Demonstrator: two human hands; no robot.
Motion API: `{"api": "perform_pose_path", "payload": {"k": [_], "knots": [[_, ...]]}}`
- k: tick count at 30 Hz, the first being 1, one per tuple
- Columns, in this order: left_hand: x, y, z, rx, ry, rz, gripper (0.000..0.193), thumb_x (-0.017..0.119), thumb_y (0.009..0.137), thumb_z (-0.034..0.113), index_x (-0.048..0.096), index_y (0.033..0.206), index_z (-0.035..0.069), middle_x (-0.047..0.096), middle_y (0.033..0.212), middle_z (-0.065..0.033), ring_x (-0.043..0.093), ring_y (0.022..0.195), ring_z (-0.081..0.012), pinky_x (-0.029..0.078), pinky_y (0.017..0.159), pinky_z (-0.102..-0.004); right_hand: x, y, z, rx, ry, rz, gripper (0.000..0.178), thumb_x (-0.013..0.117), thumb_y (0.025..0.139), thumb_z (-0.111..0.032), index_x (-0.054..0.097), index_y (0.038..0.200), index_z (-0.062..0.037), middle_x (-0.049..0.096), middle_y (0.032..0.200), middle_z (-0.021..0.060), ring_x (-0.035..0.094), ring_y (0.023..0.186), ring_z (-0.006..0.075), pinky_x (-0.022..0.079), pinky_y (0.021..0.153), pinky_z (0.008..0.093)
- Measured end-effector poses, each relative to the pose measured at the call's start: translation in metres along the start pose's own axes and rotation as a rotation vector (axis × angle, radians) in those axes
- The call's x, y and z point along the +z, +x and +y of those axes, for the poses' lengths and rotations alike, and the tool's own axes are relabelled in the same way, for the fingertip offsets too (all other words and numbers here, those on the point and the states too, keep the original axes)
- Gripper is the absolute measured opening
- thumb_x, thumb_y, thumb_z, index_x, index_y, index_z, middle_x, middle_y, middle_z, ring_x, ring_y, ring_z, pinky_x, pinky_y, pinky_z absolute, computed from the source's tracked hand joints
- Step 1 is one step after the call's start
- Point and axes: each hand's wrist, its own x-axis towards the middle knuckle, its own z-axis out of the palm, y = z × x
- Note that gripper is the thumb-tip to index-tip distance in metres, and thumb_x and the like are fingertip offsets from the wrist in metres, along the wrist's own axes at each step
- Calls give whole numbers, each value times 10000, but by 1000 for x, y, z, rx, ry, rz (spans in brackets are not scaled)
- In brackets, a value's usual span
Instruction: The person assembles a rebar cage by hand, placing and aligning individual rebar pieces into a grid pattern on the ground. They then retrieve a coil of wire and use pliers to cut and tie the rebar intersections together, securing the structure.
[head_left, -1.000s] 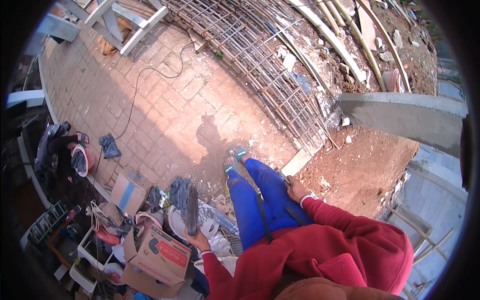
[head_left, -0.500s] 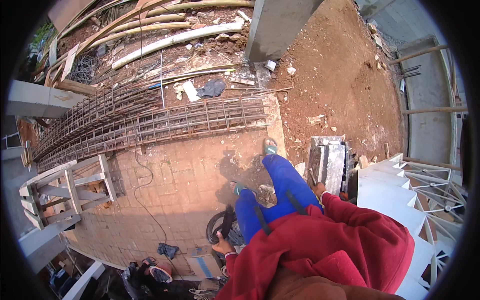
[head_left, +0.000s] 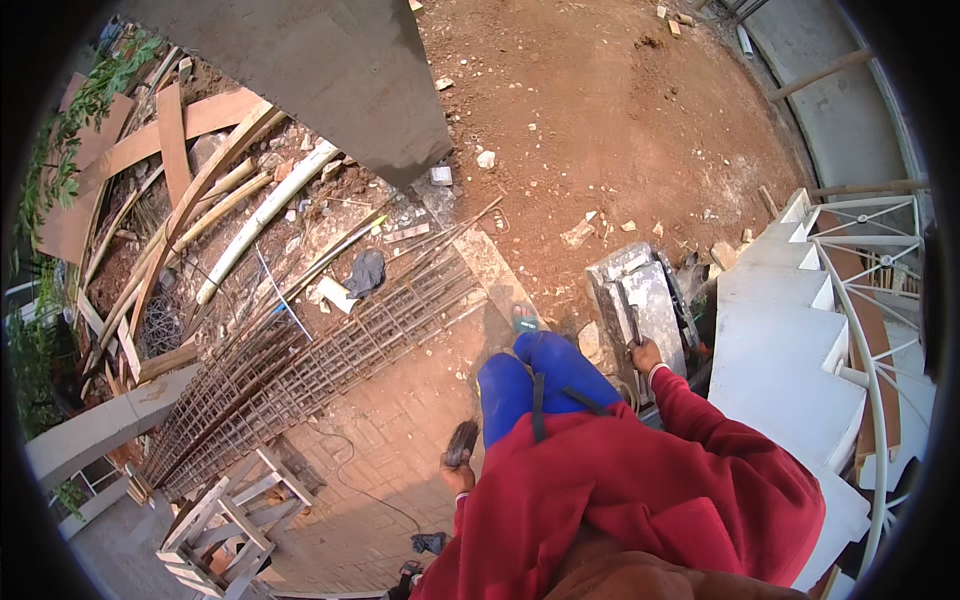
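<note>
My left hand (head_left: 459, 474) is closed round a bundle of dark wire (head_left: 461, 443), held low beside my left leg. On the other side, my right hand (head_left: 646, 355) grips a thin dark metal tool (head_left: 633, 322); its exact kind does not show. Behind that tool lies a stack of worn grey metal forms or slabs (head_left: 652, 300) on the ground. Ahead and to the left stretches a long rusty rebar cage (head_left: 330, 375). One green sandal (head_left: 524, 318) of mine shows on a concrete strip near the cage's end.
A grey concrete column (head_left: 330, 80) rises ahead. White stepped metal stairs (head_left: 775, 340) with a railing stand close on my right. Poles and boards (head_left: 190, 215) litter the far left. A wooden trestle (head_left: 225, 530) and a cable (head_left: 350, 455) lie at the lower left.
My view has turned left and moved forward, nearer the column and the end of the cage. The wire and the tool stay in my hands; the wire now looks more bunched.
</note>
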Motion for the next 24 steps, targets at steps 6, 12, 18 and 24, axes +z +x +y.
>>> {"api": "perform_pose_path", "payload": {"k": [6,12,18,24], "knots": [[99,76,107,72,44,-211,309,716,784,-29,625,1079,-39,679,1022,-96,636,914,-167,492,859,-307,-26,-49,-57,147,303,-127,268,559,904,-195,587,979,61,650,724,144,619,545,229,476,476,351],[231,151,210,187,116,-315,256,738,788,-1,637,1022,-30,681,971,-75,621,828,-147,503,784,-293,-61,-41,-99,369,99,-179,259,547,890,-190,602,976,48,650,730,139,616,539,235,459,447,363],[371,239,283,297,315,-479,298,749,757,-24,622,1025,-47,691,909,-84,631,811,-148,490,749,-287,-85,51,-194,314,29,-188,256,550,864,-174,614,969,50,662,731,143,625,543,246,457,438,385],[507,322,378,620,744,-531,262,800,680,77,645,873,-11,664,803,-206,631,704,-354,479,674,-391,-135,157,-331,243,319,-106,285,542,889,-171,596,992,89,669,745,161,647,579,237,505,518,366]]}}
